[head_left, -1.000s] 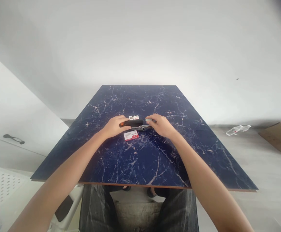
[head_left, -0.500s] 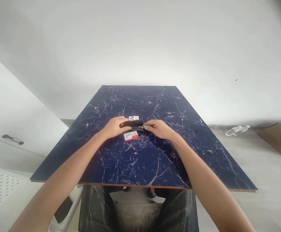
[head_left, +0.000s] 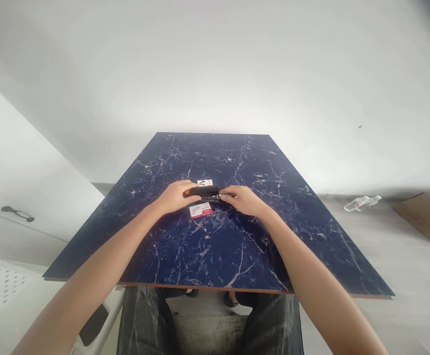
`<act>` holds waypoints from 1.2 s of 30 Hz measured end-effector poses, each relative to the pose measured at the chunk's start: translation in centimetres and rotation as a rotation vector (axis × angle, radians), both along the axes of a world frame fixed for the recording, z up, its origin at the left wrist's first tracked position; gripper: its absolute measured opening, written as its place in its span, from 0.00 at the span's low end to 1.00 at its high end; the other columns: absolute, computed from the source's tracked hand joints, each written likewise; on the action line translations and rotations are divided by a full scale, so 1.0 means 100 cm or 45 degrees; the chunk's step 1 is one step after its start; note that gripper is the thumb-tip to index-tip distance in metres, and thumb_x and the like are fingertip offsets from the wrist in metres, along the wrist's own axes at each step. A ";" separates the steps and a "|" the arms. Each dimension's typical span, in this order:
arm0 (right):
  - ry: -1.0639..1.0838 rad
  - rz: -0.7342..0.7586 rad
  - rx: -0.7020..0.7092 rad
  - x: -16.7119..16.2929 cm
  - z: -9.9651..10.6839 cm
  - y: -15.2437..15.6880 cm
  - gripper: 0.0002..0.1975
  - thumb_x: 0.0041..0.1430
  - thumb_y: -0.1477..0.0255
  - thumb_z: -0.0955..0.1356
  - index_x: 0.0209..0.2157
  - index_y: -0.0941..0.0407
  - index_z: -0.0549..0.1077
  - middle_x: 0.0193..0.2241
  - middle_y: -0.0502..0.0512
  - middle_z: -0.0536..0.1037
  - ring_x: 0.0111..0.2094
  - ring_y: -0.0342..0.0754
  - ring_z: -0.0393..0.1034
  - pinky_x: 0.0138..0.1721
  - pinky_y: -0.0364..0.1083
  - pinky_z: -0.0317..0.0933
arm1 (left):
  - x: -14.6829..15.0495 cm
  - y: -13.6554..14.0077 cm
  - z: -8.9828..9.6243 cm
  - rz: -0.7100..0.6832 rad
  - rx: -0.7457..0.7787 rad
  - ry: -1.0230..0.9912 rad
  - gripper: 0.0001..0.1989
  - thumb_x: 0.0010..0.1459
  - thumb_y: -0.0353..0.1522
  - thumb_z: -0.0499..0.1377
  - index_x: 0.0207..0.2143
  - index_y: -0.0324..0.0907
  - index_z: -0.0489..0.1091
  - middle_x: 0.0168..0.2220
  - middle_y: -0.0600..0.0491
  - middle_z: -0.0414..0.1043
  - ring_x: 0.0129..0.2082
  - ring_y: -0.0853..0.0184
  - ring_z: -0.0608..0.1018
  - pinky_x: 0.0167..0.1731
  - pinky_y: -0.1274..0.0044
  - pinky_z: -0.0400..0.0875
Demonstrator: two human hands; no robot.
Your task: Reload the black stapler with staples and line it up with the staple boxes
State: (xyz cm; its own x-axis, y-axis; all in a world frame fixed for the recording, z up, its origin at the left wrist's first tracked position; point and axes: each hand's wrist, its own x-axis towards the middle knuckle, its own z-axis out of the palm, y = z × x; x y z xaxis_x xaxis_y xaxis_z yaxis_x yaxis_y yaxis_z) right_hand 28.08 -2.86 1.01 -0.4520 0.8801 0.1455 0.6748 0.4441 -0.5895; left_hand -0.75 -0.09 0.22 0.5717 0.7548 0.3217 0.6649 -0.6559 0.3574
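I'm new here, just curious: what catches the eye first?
Probably the dark blue, veined table across mid-view. Near its centre, the left hand grips a black stapler, the right hand is at its other end, and a red and white box lies just nearer the person.

White wall [head_left: 215,74] and marbled table [head_left: 207,256] show a plain room.

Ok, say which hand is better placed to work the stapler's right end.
Probably the right hand: it's right at that end of the stapler, while the left hand grips the other.
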 end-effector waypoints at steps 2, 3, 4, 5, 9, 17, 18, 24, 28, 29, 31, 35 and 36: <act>0.017 0.001 -0.037 0.000 0.001 0.000 0.13 0.68 0.65 0.65 0.48 0.50 0.79 0.48 0.52 0.81 0.45 0.51 0.76 0.45 0.47 0.65 | 0.000 0.000 0.000 0.000 -0.009 0.005 0.19 0.65 0.47 0.58 0.49 0.45 0.75 0.41 0.49 0.76 0.38 0.61 0.77 0.36 0.72 0.67; 0.014 0.003 -0.040 0.000 0.001 0.000 0.13 0.68 0.65 0.65 0.48 0.50 0.79 0.48 0.52 0.81 0.45 0.51 0.76 0.44 0.46 0.65 | 0.000 0.000 0.001 0.000 -0.011 0.008 0.19 0.65 0.47 0.58 0.49 0.45 0.75 0.41 0.49 0.76 0.38 0.61 0.77 0.36 0.72 0.67; 0.002 0.003 -0.032 -0.001 0.001 0.000 0.13 0.68 0.65 0.65 0.48 0.50 0.79 0.48 0.52 0.82 0.44 0.51 0.76 0.44 0.46 0.65 | 0.000 0.000 0.001 0.001 -0.011 0.011 0.19 0.65 0.47 0.58 0.49 0.45 0.75 0.41 0.49 0.76 0.38 0.60 0.77 0.36 0.72 0.67; -0.016 0.001 -0.014 -0.002 0.001 -0.001 0.13 0.68 0.66 0.65 0.48 0.50 0.79 0.47 0.52 0.82 0.44 0.51 0.76 0.43 0.46 0.65 | 0.000 0.000 0.001 0.005 -0.009 0.013 0.18 0.65 0.47 0.58 0.49 0.45 0.75 0.41 0.49 0.76 0.38 0.60 0.77 0.36 0.72 0.67; -0.109 -0.015 0.084 -0.006 0.002 -0.003 0.13 0.68 0.66 0.65 0.46 0.51 0.80 0.44 0.53 0.82 0.42 0.52 0.76 0.42 0.46 0.64 | 0.001 -0.001 0.000 0.018 -0.016 0.018 0.19 0.64 0.47 0.58 0.48 0.45 0.76 0.43 0.48 0.76 0.40 0.59 0.77 0.37 0.71 0.68; -0.289 -0.062 0.126 -0.005 0.007 -0.008 0.14 0.65 0.68 0.67 0.49 0.51 0.79 0.49 0.56 0.80 0.45 0.54 0.75 0.44 0.47 0.63 | 0.002 -0.001 0.006 0.036 -0.086 0.041 0.21 0.63 0.49 0.58 0.48 0.45 0.76 0.44 0.47 0.77 0.41 0.58 0.77 0.38 0.70 0.69; -0.333 -0.108 0.137 -0.004 0.010 -0.010 0.14 0.63 0.68 0.68 0.50 0.51 0.78 0.49 0.57 0.79 0.45 0.55 0.75 0.44 0.48 0.63 | 0.001 -0.001 0.007 0.038 -0.115 0.056 0.22 0.61 0.49 0.59 0.49 0.46 0.75 0.45 0.47 0.77 0.41 0.57 0.77 0.38 0.69 0.69; -0.472 -0.422 0.009 -0.009 0.032 -0.031 0.11 0.65 0.66 0.66 0.45 0.55 0.73 0.38 0.63 0.80 0.39 0.59 0.74 0.37 0.49 0.60 | 0.001 -0.004 0.017 0.102 -0.228 0.164 0.23 0.56 0.49 0.63 0.50 0.47 0.75 0.45 0.46 0.77 0.43 0.54 0.77 0.37 0.69 0.69; -0.212 -0.367 -0.111 -0.037 0.031 -0.048 0.11 0.65 0.68 0.63 0.48 0.57 0.66 0.33 0.59 0.79 0.31 0.53 0.73 0.31 0.45 0.56 | 0.007 -0.008 0.020 0.095 -0.188 0.177 0.18 0.56 0.46 0.64 0.43 0.46 0.76 0.40 0.48 0.77 0.39 0.56 0.76 0.35 0.71 0.67; -0.134 -0.343 -0.143 -0.044 0.029 -0.051 0.11 0.64 0.68 0.64 0.47 0.56 0.65 0.32 0.57 0.78 0.30 0.51 0.72 0.30 0.44 0.56 | 0.008 -0.008 0.020 0.092 -0.165 0.183 0.17 0.56 0.45 0.64 0.42 0.45 0.75 0.39 0.49 0.77 0.38 0.56 0.76 0.34 0.71 0.67; -0.039 -0.288 -0.193 -0.053 0.026 -0.054 0.09 0.62 0.68 0.65 0.43 0.54 0.66 0.31 0.54 0.78 0.28 0.48 0.70 0.28 0.43 0.54 | 0.009 -0.007 0.019 0.090 -0.120 0.195 0.15 0.56 0.44 0.64 0.40 0.44 0.75 0.37 0.49 0.77 0.38 0.57 0.76 0.34 0.71 0.66; 0.018 -0.154 -0.223 -0.053 0.020 -0.047 0.06 0.59 0.66 0.67 0.31 0.53 0.68 0.33 0.52 0.77 0.30 0.47 0.70 0.30 0.43 0.55 | 0.011 -0.007 0.014 0.075 -0.084 0.146 0.16 0.56 0.43 0.65 0.44 0.45 0.74 0.40 0.49 0.78 0.41 0.55 0.77 0.36 0.70 0.68; 0.038 -0.138 -0.215 -0.051 0.018 -0.043 0.06 0.58 0.67 0.66 0.30 0.53 0.68 0.34 0.52 0.77 0.32 0.47 0.70 0.31 0.43 0.57 | 0.013 -0.008 0.012 0.079 -0.083 0.109 0.18 0.56 0.42 0.65 0.48 0.46 0.73 0.43 0.49 0.78 0.42 0.55 0.77 0.37 0.70 0.68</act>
State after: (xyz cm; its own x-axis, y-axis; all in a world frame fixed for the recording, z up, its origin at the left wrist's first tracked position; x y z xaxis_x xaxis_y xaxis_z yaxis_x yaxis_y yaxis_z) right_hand 23.02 -7.19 2.85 -0.3514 0.9362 0.0038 0.6945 0.2634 -0.6695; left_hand 0.60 -0.93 1.46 0.5467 0.8072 0.2225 0.7333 -0.5899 0.3380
